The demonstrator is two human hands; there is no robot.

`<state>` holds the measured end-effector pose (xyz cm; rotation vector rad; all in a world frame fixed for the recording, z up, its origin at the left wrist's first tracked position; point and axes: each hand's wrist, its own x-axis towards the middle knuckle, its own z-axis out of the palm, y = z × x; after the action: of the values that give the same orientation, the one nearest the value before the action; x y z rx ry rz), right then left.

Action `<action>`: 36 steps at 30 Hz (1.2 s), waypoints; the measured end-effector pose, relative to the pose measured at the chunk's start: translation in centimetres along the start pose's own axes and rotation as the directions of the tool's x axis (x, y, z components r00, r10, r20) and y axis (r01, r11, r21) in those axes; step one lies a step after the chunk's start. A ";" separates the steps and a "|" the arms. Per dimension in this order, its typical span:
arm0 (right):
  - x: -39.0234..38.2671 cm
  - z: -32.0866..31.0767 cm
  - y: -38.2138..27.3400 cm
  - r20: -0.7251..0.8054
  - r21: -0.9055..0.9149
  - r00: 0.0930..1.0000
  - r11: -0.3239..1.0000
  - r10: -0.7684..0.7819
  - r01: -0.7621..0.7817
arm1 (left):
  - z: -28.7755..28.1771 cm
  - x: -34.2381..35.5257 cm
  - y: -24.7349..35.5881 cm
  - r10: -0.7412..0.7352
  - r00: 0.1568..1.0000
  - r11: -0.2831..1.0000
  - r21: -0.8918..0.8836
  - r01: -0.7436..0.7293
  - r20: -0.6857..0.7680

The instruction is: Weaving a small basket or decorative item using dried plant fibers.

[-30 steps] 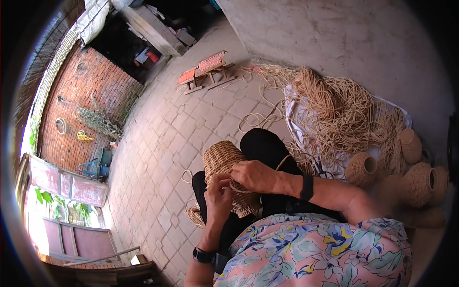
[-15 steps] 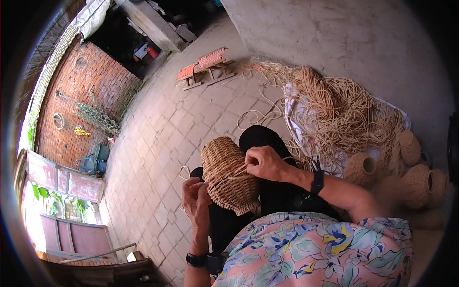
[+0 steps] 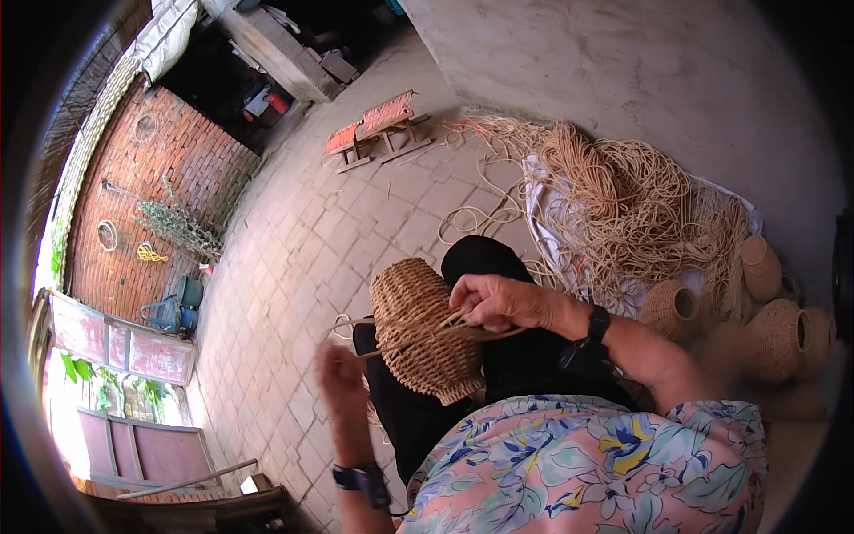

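Basket [image 3: 414, 356], coarsely woven, rests on a black-clad lap [image 3: 520, 367], hands apart: the right hand [image 3: 505, 304] pinches a strand [image 3: 498, 335] at its side; whether the blurred left hand [image 3: 341, 376] grips anything cannot be told.

One lap basket [image 3: 412, 292], two stools [image 3: 389, 110]

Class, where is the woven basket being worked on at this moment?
In the head view, the woven basket rests just below centre on the person's black trousers, between the left hand and the right hand.
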<state>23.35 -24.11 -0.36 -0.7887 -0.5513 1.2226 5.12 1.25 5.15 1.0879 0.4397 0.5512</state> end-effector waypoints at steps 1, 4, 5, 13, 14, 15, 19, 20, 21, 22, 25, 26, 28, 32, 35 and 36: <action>-0.3 -0.3 -0.5 -0.079 -0.177 0.996 0.984 -0.048 0.033 | -2.3 0.8 1.1 -0.069 0.997 0.976 -0.209 0.060 -0.039; -1.2 -3.7 -0.5 -0.300 -0.723 0.872 0.688 -0.387 0.057 | -8.1 1.6 3.6 -0.121 0.991 0.951 -0.290 0.101 -0.049; -2.0 -5.6 -0.4 -0.426 -0.775 0.752 0.632 -0.502 -0.017 | -8.5 1.5 4.0 -0.111 0.977 0.967 -0.247 0.063 -0.184; -26.2 -30.0 3.5 -0.920 -0.331 0.190 0.939 -0.344 0.098 | -4.7 -0.1 2.9 0.250 0.918 0.908 0.404 -0.113 -0.306; -26.7 -29.5 3.0 -0.920 -0.324 0.199 0.941 -0.337 0.097 | -3.7 -0.5 2.1 0.263 0.962 0.812 0.557 -0.177 -0.077; -27.4 -29.0 2.4 -0.974 -0.178 0.166 0.974 -0.154 -0.142 | -2.3 -1.0 0.8 0.286 0.957 0.755 0.606 -0.251 0.040; -26.0 -29.0 5.4 -0.979 -0.201 0.082 0.924 -0.184 -0.326 | 5.2 -2.1 -2.1 0.273 0.768 0.170 0.757 -0.631 0.580; -24.9 -29.1 6.1 -0.925 -0.375 0.166 0.898 -0.343 -0.231 | 5.9 -1.6 -2.6 0.274 0.635 0.069 0.643 -0.762 0.723; -23.1 -28.8 5.9 -0.882 -0.464 0.252 0.824 -0.398 -0.324 | 7.3 -1.5 -2.7 0.239 0.569 0.037 0.578 -0.815 0.787; -20.3 -27.9 5.4 -0.831 -0.551 0.345 0.732 -0.436 -0.400 | 8.1 -1.4 -2.6 0.233 0.565 0.037 0.573 -0.819 0.792; -10.5 -18.4 2.1 -0.553 -0.829 0.491 0.506 -0.673 -0.239 | 9.0 -1.8 -2.3 -0.025 0.603 -0.120 0.596 -0.794 0.797; -8.3 -15.6 1.0 -0.514 -0.856 0.538 0.432 -0.668 -0.283 | 9.5 -2.0 -2.3 -0.032 0.610 -0.202 0.593 -0.780 0.792; -4.6 -9.1 -0.3 -0.325 -0.934 0.634 0.346 -0.702 -0.095 | 9.5 -2.1 -2.4 -0.034 0.622 -0.282 0.590 -0.757 0.782; -1.0 -1.4 -1.2 0.099 -0.973 0.804 0.111 -0.587 0.200 | 9.2 -2.0 -2.2 -0.052 0.631 -0.277 0.596 -0.754 0.774; 1.5 -0.4 0.6 0.278 -0.960 0.730 -0.150 -0.624 0.238 | 9.1 -2.0 -2.0 -0.042 0.638 -0.237 0.613 -0.754 0.769; 1.9 -0.1 0.8 0.313 -0.949 0.761 -0.221 -0.569 0.225 | 9.0 -2.1 -2.0 -0.045 0.651 -0.227 0.626 -0.746 0.758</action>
<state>23.42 -22.17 -1.13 -1.8031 -1.4564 -0.2866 9.11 -7.11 7.03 3.0013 -0.2446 0.3247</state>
